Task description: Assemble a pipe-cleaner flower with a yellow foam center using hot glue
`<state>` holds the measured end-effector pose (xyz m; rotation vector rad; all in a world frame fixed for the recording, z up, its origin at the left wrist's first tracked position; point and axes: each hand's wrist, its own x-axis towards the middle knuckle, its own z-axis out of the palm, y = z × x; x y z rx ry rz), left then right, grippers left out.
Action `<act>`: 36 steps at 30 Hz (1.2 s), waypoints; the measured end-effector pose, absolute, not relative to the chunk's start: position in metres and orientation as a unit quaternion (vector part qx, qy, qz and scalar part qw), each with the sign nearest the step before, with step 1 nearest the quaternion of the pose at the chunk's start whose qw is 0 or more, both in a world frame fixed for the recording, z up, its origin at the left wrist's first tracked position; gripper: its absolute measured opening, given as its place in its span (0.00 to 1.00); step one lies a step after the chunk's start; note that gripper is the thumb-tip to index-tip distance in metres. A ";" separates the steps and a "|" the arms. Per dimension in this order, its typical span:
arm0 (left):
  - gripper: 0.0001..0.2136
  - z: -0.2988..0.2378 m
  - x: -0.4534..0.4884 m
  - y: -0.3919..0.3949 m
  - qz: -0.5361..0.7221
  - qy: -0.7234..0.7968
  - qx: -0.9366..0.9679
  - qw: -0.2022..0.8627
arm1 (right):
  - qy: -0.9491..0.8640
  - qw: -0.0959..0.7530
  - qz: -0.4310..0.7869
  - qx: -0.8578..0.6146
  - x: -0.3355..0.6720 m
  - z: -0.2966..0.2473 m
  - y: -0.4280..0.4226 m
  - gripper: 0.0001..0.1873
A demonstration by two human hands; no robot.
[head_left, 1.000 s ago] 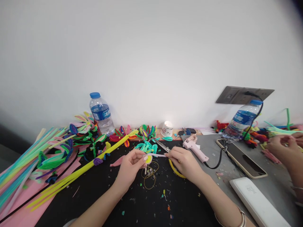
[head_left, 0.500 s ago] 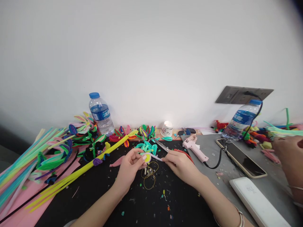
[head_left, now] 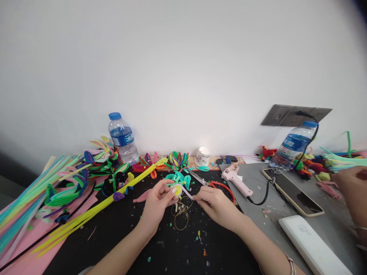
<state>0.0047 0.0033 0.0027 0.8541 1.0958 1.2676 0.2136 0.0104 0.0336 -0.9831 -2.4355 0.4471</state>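
Note:
Between the thumb and fingers of my left hand (head_left: 159,199) is a small yellow coil of pipe cleaner (head_left: 178,190). A pale lilac pipe cleaner (head_left: 186,190) curves around the coil's upper side, and its free end is pinched by my right hand (head_left: 213,201). Just behind my hands lie teal pipe-cleaner loops (head_left: 180,178) and scissors (head_left: 202,181) with red handles. Below the coil, thin tan rubber bands (head_left: 181,221) rest on the black mat (head_left: 169,250) among coloured scraps.
Long yellow pipe cleaners (head_left: 94,209) and mixed bundles lie left, by a water bottle (head_left: 122,137). Rightward are a paper cup (head_left: 202,156), a pink glue gun (head_left: 237,181), a phone (head_left: 292,193), a white case (head_left: 315,244) and another bottle (head_left: 294,145). Another person's hand (head_left: 351,187) is at far right.
My right hand has drawn slightly down and left, bending the lilac pipe cleaner lower round the yellow coil. More of the red scissor handles shows now.

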 end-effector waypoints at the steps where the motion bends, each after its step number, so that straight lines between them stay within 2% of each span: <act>1: 0.16 0.002 0.005 0.003 0.545 0.471 0.366 0.589 | -0.889 0.235 0.163 -0.357 0.213 0.033 0.010 0.12; 17: 0.16 0.003 0.008 0.002 0.545 0.467 0.356 0.598 | -0.917 0.182 0.115 -0.336 0.198 0.028 0.000 0.14; 36: 0.16 0.003 0.018 -0.006 0.566 0.461 0.340 0.593 | -0.924 0.211 0.092 -0.307 0.186 0.019 -0.006 0.14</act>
